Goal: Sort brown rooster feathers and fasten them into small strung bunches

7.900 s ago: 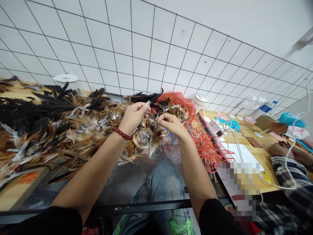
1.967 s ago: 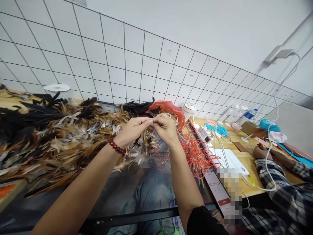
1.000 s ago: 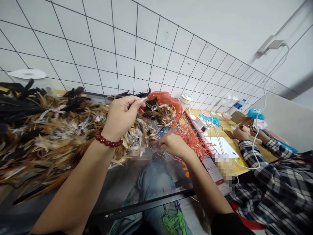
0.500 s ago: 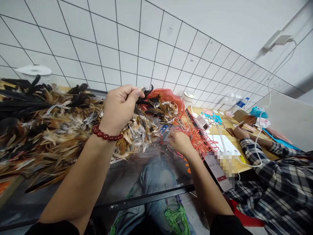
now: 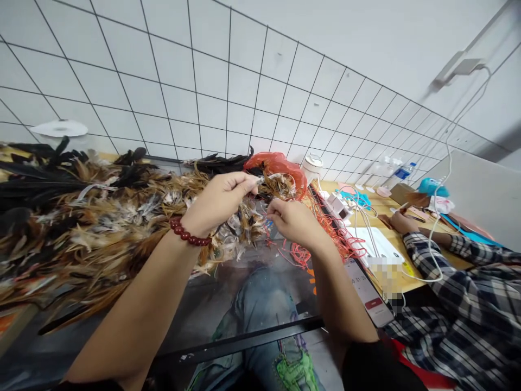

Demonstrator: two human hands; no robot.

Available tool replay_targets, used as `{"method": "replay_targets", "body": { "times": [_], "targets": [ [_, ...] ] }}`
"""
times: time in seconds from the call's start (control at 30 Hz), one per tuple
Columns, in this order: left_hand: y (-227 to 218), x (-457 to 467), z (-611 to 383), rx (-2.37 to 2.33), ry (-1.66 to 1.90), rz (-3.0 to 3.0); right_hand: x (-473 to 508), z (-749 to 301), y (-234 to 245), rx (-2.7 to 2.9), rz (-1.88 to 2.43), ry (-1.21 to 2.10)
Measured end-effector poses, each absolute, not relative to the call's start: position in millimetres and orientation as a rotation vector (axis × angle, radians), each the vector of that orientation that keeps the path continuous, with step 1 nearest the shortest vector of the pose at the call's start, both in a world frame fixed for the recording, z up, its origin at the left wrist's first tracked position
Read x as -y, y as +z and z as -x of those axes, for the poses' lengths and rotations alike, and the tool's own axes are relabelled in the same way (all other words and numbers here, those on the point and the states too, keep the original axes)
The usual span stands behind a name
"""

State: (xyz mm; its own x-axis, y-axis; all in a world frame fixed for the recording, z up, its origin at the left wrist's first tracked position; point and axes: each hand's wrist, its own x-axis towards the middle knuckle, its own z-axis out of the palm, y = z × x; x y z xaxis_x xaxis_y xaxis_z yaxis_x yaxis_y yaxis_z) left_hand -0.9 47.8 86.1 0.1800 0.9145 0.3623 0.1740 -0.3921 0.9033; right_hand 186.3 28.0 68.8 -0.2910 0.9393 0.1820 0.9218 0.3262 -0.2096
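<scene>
My left hand, with a dark red bead bracelet on its wrist, pinches a small feather whose pale tip shows past the thumb. Just to its right, my right hand is closed with fingers curled in; what it holds is hidden. Beneath and left of my left hand spreads a thick pile of brown, black and white feathers. Red cords lie tangled beside and behind my right hand. A small blue item shows partly at its fingertips.
A red plastic bag with feathers stands behind my hands, near a white lidded cup. A phone, white power strip and cables lie right. Another person in a plaid sleeve sits there. A wire grid runs along the wall.
My left hand has come down and right with the feather. My right hand has risen slightly toward it from the cords, so the two hands are closer together.
</scene>
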Motion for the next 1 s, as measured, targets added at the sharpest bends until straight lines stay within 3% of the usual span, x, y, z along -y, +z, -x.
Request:
{"method": "replay_targets", "body": {
  "times": [0.17, 0.6, 0.8, 1.0],
  "targets": [
    [75, -59, -1, -0.933, 1.061, -1.523, -46, -164, 92, 2.328, 1.499, -0.143],
    [75, -68, 3, -1.393, 1.226, -1.892, -56, -167, 82, 2.157, 1.324, -0.025],
    [75, -67, 5, -1.340, 0.973, -2.067, -61, -163, 75, 2.056, 1.165, -0.117],
    [78, -63, 10, -1.081, 0.883, -1.887, -73, -165, 67, 1.959, 0.892, 0.149]
  ]
}}
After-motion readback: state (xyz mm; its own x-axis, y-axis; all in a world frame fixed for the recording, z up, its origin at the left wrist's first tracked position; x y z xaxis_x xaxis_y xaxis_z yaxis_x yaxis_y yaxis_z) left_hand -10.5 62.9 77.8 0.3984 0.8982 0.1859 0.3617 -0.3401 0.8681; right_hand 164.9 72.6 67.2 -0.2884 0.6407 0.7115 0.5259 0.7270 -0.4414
